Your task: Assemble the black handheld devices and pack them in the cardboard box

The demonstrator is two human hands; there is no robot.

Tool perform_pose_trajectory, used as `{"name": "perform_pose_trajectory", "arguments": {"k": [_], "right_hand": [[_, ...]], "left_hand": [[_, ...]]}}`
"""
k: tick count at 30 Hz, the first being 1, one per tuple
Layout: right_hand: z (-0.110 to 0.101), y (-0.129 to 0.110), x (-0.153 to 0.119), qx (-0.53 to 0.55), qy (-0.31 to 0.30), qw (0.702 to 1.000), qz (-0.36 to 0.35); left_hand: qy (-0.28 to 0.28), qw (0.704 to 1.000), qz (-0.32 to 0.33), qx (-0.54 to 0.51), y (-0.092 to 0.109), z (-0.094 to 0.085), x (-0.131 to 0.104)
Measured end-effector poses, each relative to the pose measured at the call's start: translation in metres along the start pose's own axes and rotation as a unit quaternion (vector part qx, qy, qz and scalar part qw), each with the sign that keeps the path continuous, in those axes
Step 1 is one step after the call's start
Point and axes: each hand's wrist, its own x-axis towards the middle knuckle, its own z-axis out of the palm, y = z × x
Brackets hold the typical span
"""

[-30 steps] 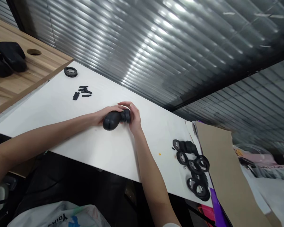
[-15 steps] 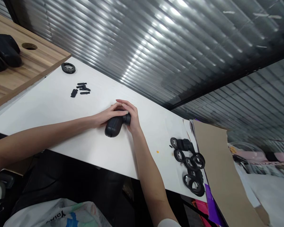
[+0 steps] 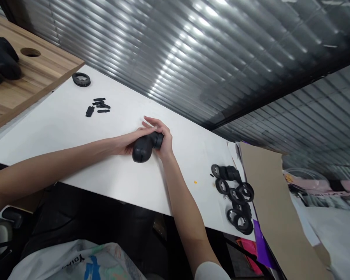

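Observation:
A black device (image 3: 142, 149), shaped like a massage gun with a rounded body and a short round neck, is held between both hands over the white table. My left hand (image 3: 130, 140) wraps the body from the left, its thumb lying across the top; most of its fingers are hidden behind the device. Around the neck at the right end, my right hand (image 3: 165, 140) is closed, with a couple of fingertips stretched out past the far side. Small flat black strips (image 3: 100, 104) lie on the table beyond my left hand.
One black ring (image 3: 81, 79) lies at the table's far left corner. Several more black rings (image 3: 235, 196) are heaped at the right, beside a cardboard sheet (image 3: 268, 186). Corrugated metal (image 3: 151, 50) borders the back edge. Dark objects (image 3: 2, 58) rest on a wooden board (image 3: 49, 72).
The device has tilted and risen slightly, its rounded end turning toward me. My right hand's fingers have lifted and spread a little at the far side. The view has shifted slightly.

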Motion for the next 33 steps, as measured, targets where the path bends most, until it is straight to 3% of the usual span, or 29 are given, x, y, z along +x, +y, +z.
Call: {"name": "perform_pose_trajectory", "arguments": {"k": [5, 11, 20, 25, 33], "right_hand": [[0.003, -0.003, 0.0, -0.023, -0.012, 1.0, -0.005], [0.008, -0.005, -0.004, -0.018, -0.038, 0.999, 0.01], [0.011, -0.013, -0.007, -0.001, -0.016, 0.997, 0.076], [0.013, -0.017, -0.008, -0.017, -0.011, 0.996, 0.086], [0.008, -0.006, -0.007, -0.048, 0.052, 0.994, 0.082]], "left_hand": [[-0.004, 0.997, 0.002, 0.077, 0.006, -0.002, 0.001], [-0.013, 0.997, 0.017, 0.07, 0.005, -0.007, 0.006], [-0.017, 0.996, -0.005, 0.084, -0.001, -0.019, 0.015], [0.023, 0.996, -0.008, 0.086, -0.003, -0.011, 0.012], [0.012, 0.999, 0.038, 0.008, -0.005, 0.004, 0.006]]}}
